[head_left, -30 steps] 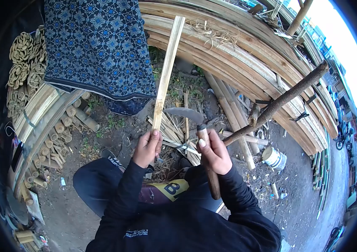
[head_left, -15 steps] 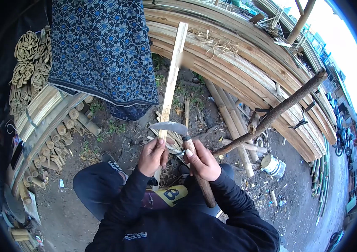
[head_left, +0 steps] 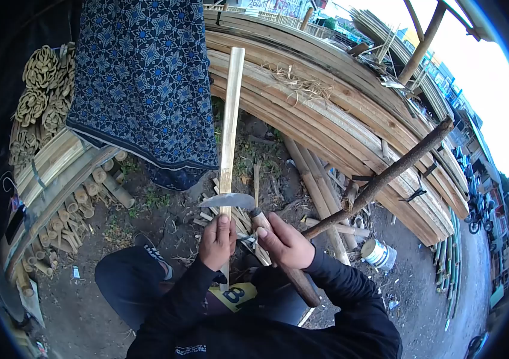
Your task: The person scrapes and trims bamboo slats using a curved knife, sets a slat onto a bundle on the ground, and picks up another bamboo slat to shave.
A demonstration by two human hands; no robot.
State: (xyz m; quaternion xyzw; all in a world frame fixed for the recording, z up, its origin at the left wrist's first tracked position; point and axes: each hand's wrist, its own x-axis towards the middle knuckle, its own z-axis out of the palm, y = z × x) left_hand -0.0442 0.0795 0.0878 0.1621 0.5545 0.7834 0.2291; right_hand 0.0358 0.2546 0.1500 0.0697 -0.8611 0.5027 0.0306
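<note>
My left hand (head_left: 217,242) is closed around the lower part of a long, pale wooden strip (head_left: 230,119), which stands nearly upright in view. In my right hand (head_left: 286,244) is a curved knife (head_left: 227,201) with a long wooden handle; my fingers wrap the handle near the blade. The blade lies across the strip just above my left thumb, its tip pointing left. The handle's end reaches down to the right, over my leg. Below my left hand, the strip's lower end shows above a yellow and dark cloth (head_left: 234,297).
A patterned blue cloth (head_left: 146,84) hangs at the upper left, above stacked bamboo pieces (head_left: 81,194). Long planks (head_left: 326,113) curve across the top right. A thick branch (head_left: 386,176) slants toward my right hand, with a white bucket (head_left: 377,253) beyond it.
The knife blade has moved left from beside the strip to across it, and my right hand has come closer to my left. The strip's lower end now extends below my left hand.
</note>
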